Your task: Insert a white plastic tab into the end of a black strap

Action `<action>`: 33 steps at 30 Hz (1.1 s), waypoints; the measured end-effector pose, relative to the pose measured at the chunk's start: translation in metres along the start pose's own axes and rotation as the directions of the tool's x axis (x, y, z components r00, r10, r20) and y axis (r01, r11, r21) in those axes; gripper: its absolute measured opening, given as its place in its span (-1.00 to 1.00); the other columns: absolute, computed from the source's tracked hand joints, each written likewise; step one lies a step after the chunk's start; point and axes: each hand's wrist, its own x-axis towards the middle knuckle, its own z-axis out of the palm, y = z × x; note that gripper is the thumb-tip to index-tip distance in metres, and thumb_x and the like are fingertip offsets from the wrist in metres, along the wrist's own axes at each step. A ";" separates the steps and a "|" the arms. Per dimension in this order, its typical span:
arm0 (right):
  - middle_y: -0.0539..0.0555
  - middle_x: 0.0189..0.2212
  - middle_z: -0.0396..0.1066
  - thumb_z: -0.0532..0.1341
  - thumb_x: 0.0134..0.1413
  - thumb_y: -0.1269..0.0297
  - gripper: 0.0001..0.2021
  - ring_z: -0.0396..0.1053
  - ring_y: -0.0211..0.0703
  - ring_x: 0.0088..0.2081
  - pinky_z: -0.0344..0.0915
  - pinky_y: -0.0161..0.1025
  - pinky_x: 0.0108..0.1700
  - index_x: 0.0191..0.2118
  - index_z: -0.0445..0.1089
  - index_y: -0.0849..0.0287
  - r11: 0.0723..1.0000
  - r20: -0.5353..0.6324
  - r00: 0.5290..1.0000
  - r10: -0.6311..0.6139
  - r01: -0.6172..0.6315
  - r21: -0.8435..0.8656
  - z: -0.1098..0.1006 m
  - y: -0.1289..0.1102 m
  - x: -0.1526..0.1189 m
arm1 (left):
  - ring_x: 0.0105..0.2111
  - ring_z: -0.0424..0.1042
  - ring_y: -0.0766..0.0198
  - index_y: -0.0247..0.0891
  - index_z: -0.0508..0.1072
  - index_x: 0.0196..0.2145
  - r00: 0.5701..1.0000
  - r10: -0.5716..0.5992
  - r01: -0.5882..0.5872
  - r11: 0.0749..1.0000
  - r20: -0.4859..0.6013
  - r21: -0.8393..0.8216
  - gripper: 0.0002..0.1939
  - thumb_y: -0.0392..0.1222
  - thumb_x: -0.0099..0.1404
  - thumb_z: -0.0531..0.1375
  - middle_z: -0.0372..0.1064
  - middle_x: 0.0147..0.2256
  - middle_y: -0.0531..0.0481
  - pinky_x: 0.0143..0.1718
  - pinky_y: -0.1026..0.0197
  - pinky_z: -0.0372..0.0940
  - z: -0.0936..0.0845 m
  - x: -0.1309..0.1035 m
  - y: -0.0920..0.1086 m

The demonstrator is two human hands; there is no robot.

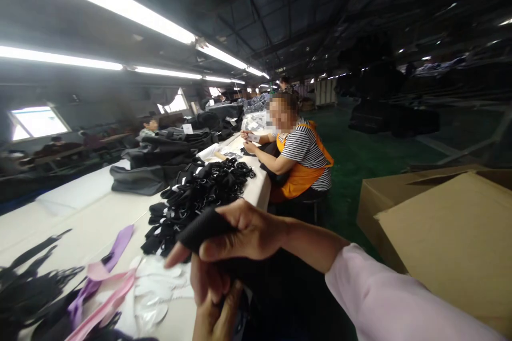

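Note:
My right hand (244, 232), in a pale pink sleeve, reaches in from the right and grips a black ribbed fabric piece (202, 230) at the table's near edge. Under it, my left hand (214, 298) pinches the same dark fabric from below. Just beyond the hands lies a heap of black straps with white marks (200, 192) on the long white table (88, 224). White flat cut pieces (154, 287) lie beside my left hand.
Purple and pink ribbons (108, 272) and black straps (28, 287) lie at the near left. Dark folded garments (160, 160) are stacked farther along. A seated co-worker in a striped shirt and orange vest (300, 160) works at the table. Open cardboard boxes (448, 234) stand at right.

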 end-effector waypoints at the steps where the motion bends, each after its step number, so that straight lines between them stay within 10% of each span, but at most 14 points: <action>1: 0.15 -0.36 0.50 0.22 0.27 0.06 -0.56 0.45 -0.26 -0.40 0.40 -0.35 -0.32 0.06 0.38 0.36 0.999 -0.043 0.999 -0.023 0.022 -0.034 -0.004 -0.005 0.010 | -0.10 0.51 -0.15 -0.25 0.61 -0.24 0.999 -0.034 0.034 0.998 0.009 -0.061 -0.53 0.21 0.11 0.29 0.57 -0.28 -0.13 -0.07 -0.06 0.43 0.001 0.003 0.002; 5: 0.13 -0.24 0.52 0.26 0.25 0.12 -0.62 0.48 -0.23 -0.32 0.43 -0.35 -0.33 0.06 0.37 0.27 0.989 -0.231 0.963 -0.140 0.123 -0.085 -0.022 -0.014 0.038 | 0.13 0.36 -0.04 -0.28 0.45 0.10 0.995 -0.075 0.091 0.943 0.062 -0.319 -0.41 0.17 0.25 0.24 0.48 0.03 -0.17 0.16 0.01 0.26 -0.007 0.030 0.011; 12: 0.08 -0.28 0.52 0.25 0.26 0.10 -0.60 0.44 -0.33 -0.43 0.40 -0.43 -0.44 0.07 0.36 0.28 0.974 -0.283 0.940 -0.189 0.144 -0.174 -0.036 -0.024 0.054 | 0.15 0.36 0.06 -0.21 0.42 0.10 0.996 -0.009 0.043 0.918 0.087 -0.394 -0.51 -0.02 0.27 0.29 0.41 0.12 -0.13 0.11 0.08 0.28 -0.017 0.055 0.009; 20: 0.06 -0.29 0.50 0.21 0.30 0.14 -0.67 0.43 -0.37 -0.46 0.36 -0.44 -0.46 0.02 0.34 0.30 0.949 -0.266 0.926 -0.268 0.207 -0.236 -0.054 -0.007 0.073 | -0.19 0.52 0.12 -0.29 0.45 0.05 0.948 0.019 0.187 0.775 0.318 -0.603 -0.35 0.31 0.36 -0.01 0.54 -0.18 -0.16 -0.26 0.16 0.38 -0.018 0.041 0.004; 33: -0.13 -0.59 0.16 0.03 0.38 0.04 -0.68 0.01 -0.47 -0.63 0.01 -0.54 -0.62 -0.15 0.42 0.14 0.968 -0.284 0.950 -0.132 0.185 0.168 -0.062 -0.006 0.088 | 0.00 0.47 -0.03 -0.26 0.35 0.17 0.719 0.229 0.183 0.848 0.656 -0.497 -0.35 -0.10 0.16 0.38 0.54 -0.09 -0.20 0.12 -0.06 0.26 -0.009 0.033 0.017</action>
